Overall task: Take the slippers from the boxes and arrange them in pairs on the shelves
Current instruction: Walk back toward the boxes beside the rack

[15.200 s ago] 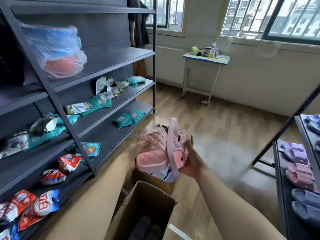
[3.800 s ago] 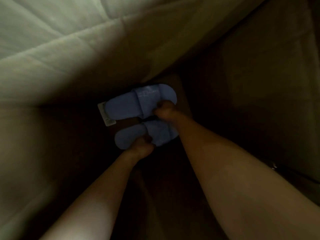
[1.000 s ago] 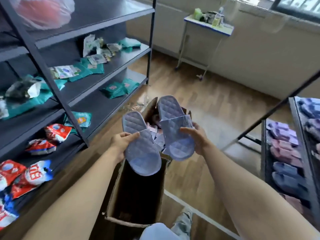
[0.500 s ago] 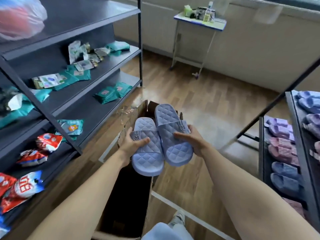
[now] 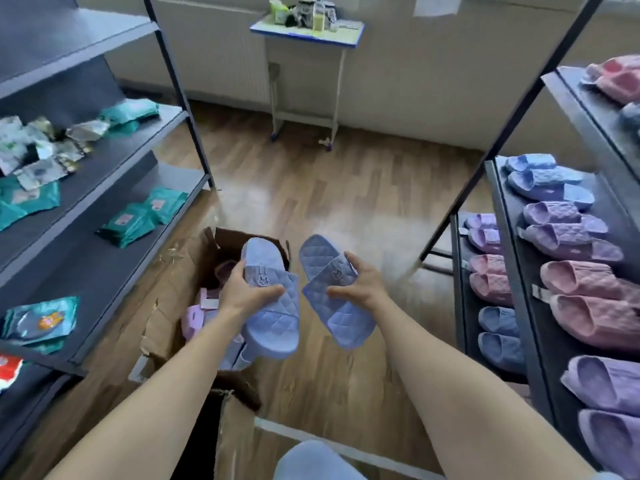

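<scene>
Blue slippers (image 5: 277, 323), two: left hand (image 5: 242, 291) grip holds one, right hand (image 5: 360, 284) grip another.

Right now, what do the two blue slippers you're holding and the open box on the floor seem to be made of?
The left slipper and right slipper look like soft moulded foam or rubber, matte; the quilted diamonds seem pressed in, one piece with the sole. Which of the two I cannot tell. The box is plain brown cardboard, dull, with torn, ragged edges.
</scene>
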